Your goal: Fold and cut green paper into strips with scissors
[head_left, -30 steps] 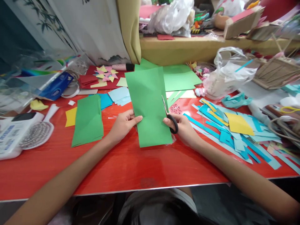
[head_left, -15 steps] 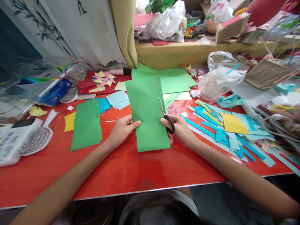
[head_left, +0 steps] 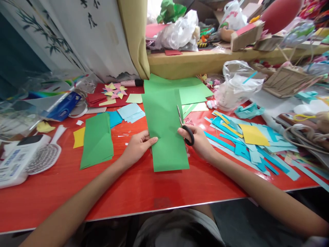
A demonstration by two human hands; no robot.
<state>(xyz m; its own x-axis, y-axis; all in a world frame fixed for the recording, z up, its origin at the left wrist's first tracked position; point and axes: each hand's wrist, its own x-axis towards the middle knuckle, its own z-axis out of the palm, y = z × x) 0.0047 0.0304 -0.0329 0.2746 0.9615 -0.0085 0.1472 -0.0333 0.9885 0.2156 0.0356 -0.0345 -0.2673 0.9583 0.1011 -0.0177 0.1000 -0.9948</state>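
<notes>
A tall piece of green paper [head_left: 167, 127] is held upright above the red table. My left hand [head_left: 140, 145] pinches its left edge between thumb and fingers. At the opposite edge, my right hand [head_left: 197, 139] grips black-handled scissors [head_left: 189, 134], whose blades point up and lie along the paper's right side. The right thumb is by that edge; whether it presses the paper I cannot tell. A stack of green paper pieces [head_left: 97, 140] lies left of my left hand, over a yellow piece [head_left: 79, 137]. Larger green sheets [head_left: 192, 91] lie behind the held paper.
Blue and yellow paper strips [head_left: 252, 147] are heaped on the right. Light-blue squares [head_left: 131, 112] and paper stars [head_left: 115, 91] lie at the back left. A hairbrush [head_left: 45, 156] rests at the far left. A plastic bag with a cup [head_left: 240, 85] stands at the back right.
The camera view has shifted slightly. A narrow gap at the held paper's upper right edge no longer shows. Both hands keep their hold on the paper and scissors.
</notes>
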